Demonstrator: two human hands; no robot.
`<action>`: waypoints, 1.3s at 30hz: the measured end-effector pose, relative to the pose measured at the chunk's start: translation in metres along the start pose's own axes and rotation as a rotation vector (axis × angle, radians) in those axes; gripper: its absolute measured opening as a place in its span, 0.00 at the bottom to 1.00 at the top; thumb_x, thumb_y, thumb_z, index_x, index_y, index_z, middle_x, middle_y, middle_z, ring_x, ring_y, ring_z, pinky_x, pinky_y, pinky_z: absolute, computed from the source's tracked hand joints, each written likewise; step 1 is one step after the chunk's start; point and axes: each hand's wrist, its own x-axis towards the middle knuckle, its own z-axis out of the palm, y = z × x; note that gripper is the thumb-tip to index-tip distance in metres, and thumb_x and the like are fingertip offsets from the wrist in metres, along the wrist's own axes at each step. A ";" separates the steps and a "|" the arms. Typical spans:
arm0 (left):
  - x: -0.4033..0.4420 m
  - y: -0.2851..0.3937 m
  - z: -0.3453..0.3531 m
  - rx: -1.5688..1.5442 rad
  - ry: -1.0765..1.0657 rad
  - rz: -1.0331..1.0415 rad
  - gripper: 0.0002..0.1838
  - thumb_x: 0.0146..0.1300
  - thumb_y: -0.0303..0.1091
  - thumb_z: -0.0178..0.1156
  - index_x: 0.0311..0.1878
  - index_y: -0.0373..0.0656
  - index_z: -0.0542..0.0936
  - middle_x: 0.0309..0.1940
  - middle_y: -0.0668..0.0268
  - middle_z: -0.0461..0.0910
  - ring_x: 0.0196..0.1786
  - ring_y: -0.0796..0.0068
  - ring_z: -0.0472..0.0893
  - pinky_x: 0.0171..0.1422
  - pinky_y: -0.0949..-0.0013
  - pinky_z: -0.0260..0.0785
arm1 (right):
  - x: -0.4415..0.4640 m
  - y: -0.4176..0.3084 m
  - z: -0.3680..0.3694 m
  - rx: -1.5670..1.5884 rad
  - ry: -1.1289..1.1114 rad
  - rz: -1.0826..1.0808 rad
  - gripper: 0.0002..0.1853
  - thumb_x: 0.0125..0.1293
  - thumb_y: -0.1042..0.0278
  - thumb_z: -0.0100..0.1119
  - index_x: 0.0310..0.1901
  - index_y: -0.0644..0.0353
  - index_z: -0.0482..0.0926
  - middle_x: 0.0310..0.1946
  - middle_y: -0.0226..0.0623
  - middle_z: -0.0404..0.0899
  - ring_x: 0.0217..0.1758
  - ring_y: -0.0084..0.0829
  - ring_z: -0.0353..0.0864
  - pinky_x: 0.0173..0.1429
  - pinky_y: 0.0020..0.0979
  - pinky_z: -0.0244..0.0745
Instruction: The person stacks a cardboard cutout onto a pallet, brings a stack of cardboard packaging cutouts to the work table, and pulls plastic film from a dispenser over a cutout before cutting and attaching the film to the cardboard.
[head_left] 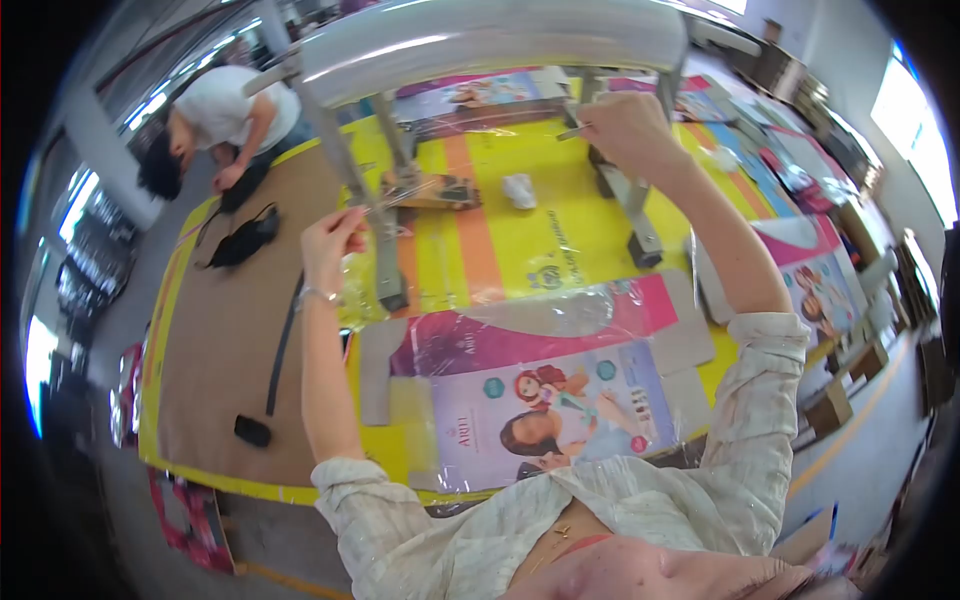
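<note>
My left hand [333,245] is raised left of the metal stand, fingers pinched on an edge of clear plastic film [590,305]. The film lies over a flat printed doll carton [465,405] in front of my body. My right hand [635,130], at the stand's right side, is closed in a fist. A short, thin, blade-like tool [570,133] sticks out of it to the left; its exact kind is unclear. Above both hands a large roll of clear film [490,50] rests on the stand [388,262].
A crumpled white piece [518,191] and a brown tape-like item [430,190] lie under the stand. Left on brown board [225,340] are a black bag [245,238] and a cable. More printed cartons [815,275] lie right. Another person [235,115] bends at the far left.
</note>
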 end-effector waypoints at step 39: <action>0.036 -0.190 0.077 1.314 0.082 0.197 0.13 0.54 0.33 0.49 0.22 0.38 0.78 0.22 0.50 0.76 0.28 0.54 0.78 0.31 0.61 0.72 | -0.134 -0.007 0.273 0.597 -0.266 0.756 0.14 0.53 0.58 0.54 0.25 0.61 0.79 0.20 0.42 0.77 0.23 0.36 0.78 0.29 0.34 0.71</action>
